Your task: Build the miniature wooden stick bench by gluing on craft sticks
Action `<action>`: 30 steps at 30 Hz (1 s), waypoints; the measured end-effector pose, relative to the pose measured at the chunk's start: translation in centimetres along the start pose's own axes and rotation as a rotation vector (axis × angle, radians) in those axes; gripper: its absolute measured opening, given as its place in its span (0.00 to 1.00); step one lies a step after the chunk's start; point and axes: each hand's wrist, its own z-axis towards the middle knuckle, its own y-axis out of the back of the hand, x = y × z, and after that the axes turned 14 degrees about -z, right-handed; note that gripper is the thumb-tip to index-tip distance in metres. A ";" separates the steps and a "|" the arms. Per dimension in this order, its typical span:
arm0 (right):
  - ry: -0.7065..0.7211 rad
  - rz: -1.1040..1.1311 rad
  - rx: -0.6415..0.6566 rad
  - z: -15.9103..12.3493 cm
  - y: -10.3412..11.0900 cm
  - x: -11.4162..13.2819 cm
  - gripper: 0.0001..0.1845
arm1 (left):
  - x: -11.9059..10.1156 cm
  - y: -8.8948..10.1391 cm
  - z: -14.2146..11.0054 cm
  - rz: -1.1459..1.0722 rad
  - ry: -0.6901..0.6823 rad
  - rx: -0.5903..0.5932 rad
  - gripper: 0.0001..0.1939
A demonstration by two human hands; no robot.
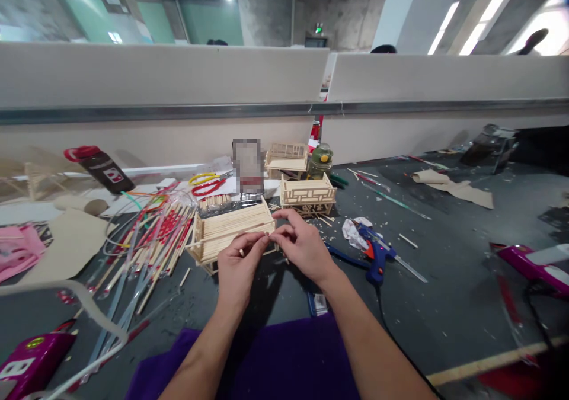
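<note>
In front of me stands a miniature wooden bench built of thin sticks, with a slatted surface and raised ends. My left hand is closed in a pinch at its near right side; the pale end of a thin wooden stick shows among the fingers. Thumb and index finger of my right hand press together right beside the left fingertips, at the bench's right end. What the right fingertips hold is hidden. Behind the right hand sits a second small stick-built piece, with lattice railings.
A blue hot glue gun lies at the right, its cord running toward me. Loose sticks and glue sticks spread at the left, near scissors. A dark bottle, a green bottle and another wooden model stand farther back.
</note>
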 end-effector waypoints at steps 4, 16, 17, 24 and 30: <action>-0.039 -0.032 -0.169 0.2 0.6 -0.3 0.13 | 0.4 0.2 0.3 0.194 -0.159 -0.003 0.09; -0.116 -0.013 -0.218 0.8 0.4 -1.1 0.13 | 0.8 -0.2 0.4 0.341 -0.245 -0.046 0.09; -0.126 -0.019 -0.210 0.9 0.4 -1.2 0.12 | 0.8 -0.3 0.4 0.321 -0.217 -0.058 0.10; -0.098 0.005 -0.157 0.6 0.8 -0.2 0.09 | 0.8 -0.5 0.1 0.283 -0.147 -0.101 0.13; 0.001 -0.122 -0.064 0.1 0.1 0.5 0.05 | 1.0 -0.3 -0.2 0.312 -0.261 -0.038 0.12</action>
